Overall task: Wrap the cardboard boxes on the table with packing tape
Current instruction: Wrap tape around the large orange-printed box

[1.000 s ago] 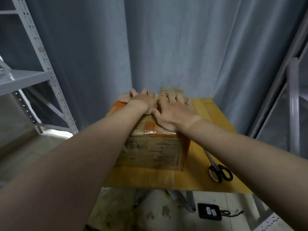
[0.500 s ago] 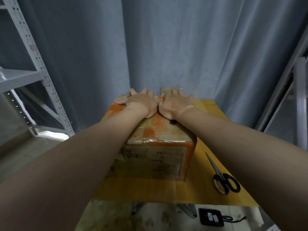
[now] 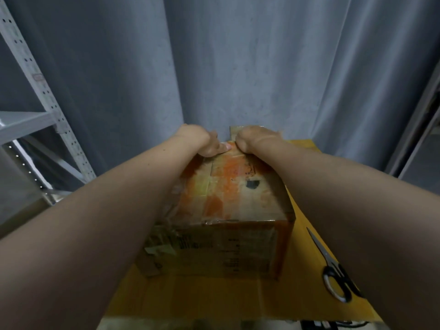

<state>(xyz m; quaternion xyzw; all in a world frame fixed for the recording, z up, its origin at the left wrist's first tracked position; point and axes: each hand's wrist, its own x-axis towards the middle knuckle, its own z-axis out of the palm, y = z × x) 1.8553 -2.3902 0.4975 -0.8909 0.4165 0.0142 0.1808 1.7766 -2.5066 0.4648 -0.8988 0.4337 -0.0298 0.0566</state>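
Note:
A worn cardboard box (image 3: 233,194) with orange print and shiny tape on its top stands on the yellow table (image 3: 214,296). Both my arms reach across its top to the far edge. My left hand (image 3: 200,141) bends over that edge, its thumb lying on the box top. My right hand (image 3: 254,139) bends over the same edge right beside it, thumb on top too. The fingers of both hands hang down the far side of the box, out of sight. A second piece of cardboard (image 3: 234,132) shows just behind the hands.
Scissors (image 3: 333,275) with black and white handles lie on the table right of the box, partly under my right forearm. A grey metal shelf rack (image 3: 47,108) stands at the left. A grey curtain (image 3: 238,67) hangs close behind the table.
Both hands slid forward from lying flat on the box top to its far edge, and their fingers now bend down over it. The camera moved closer to the box.

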